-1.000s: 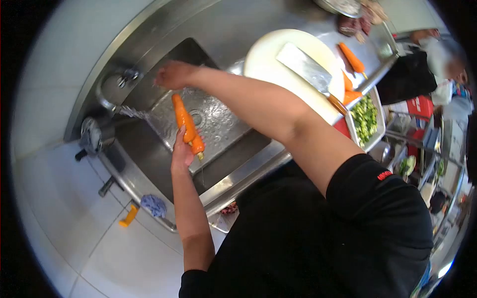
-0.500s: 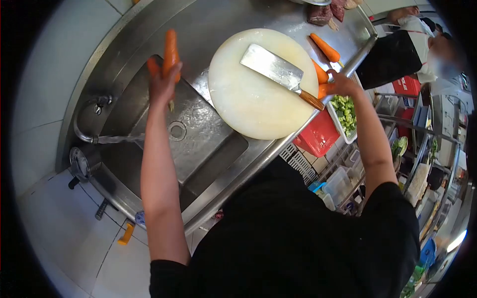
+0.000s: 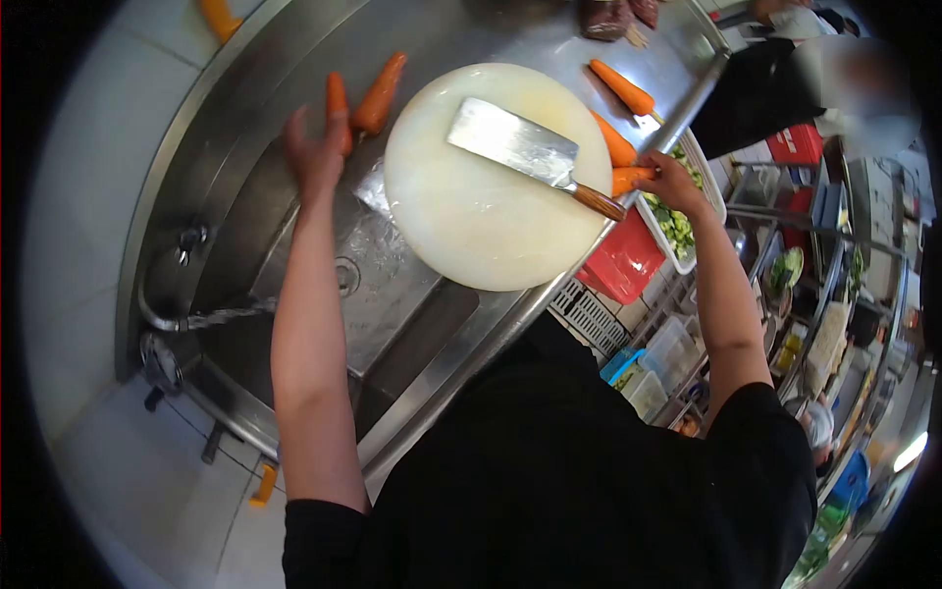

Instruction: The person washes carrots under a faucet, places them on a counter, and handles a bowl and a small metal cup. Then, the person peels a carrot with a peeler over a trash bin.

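My left hand (image 3: 316,157) is over the steel counter beside the sink, its fingers apart. One carrot (image 3: 337,96) lies against its fingers, partly covered by them. Another carrot (image 3: 381,93) rests on the steel just to the right, apart from the hand. My right hand (image 3: 674,184) grips the end of a carrot (image 3: 631,181) at the right edge of the round white cutting board (image 3: 491,231). Close by, one more carrot (image 3: 613,139) lies along the board's rim. A cleaver (image 3: 515,140) lies flat on the board, its wooden handle pointing toward my right hand.
Water runs from the tap (image 3: 167,319) into the steel sink (image 3: 378,319). A loose carrot (image 3: 623,88) and dark meat (image 3: 606,18) are on the far counter. Below the edge stand a white tray of chopped green vegetables (image 3: 677,231) and a red container (image 3: 623,260). Another person (image 3: 756,98) stands at upper right.
One carrot from my left hand now lies on the counter, and those fingers have spread beside the other. My right hand has drawn its carrot slightly. The view has shifted a little.
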The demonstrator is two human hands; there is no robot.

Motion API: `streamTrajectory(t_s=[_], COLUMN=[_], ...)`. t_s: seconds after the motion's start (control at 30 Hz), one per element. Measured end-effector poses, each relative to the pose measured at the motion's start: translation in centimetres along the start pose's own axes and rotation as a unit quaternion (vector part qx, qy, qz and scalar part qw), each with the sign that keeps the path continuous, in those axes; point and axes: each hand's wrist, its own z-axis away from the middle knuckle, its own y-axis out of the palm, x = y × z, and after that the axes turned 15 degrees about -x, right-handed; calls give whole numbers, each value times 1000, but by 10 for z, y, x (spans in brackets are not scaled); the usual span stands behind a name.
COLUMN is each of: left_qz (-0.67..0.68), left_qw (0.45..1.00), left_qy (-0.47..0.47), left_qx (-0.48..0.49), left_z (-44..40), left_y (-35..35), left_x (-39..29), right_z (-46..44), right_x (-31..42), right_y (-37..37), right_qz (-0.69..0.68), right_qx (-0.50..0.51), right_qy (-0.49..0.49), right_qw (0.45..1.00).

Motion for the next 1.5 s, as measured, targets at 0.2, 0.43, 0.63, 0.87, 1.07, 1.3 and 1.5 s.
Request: streamTrajectory(t_s=[0.2, 0.43, 0.63, 0.87, 1.07, 1.3, 1.5], left_qz=[346, 523, 408, 427, 420, 493, 481], left_qw=[736, 589, 666, 677, 602, 663, 684], left_qy=[-563, -576, -608, -597, -653, -562, -545], left_qx=[-148, -219, -139, -47, -186, -45, -63], left_z=[33, 107, 121, 124, 89, 57, 67], left_y=[-137, -226, -223, -224, -225, -245, -227], left_x=[127, 227, 210, 183, 194, 149, 81], right_z=[-8, -21, -16, -7, 0, 25, 57], right_x=[-1, 44, 35, 40, 14, 224, 418], right_y=[-19, -47, 6, 17, -32, -11, 233], right_qz=[-180, -22, 133, 316, 144, -149, -219], right_qx=[34, 85, 44, 46, -33, -10, 301], right_qy=[112, 23, -1, -122, -79, 1, -136], right_qw=[977, 996, 990, 940, 986, 989, 918])
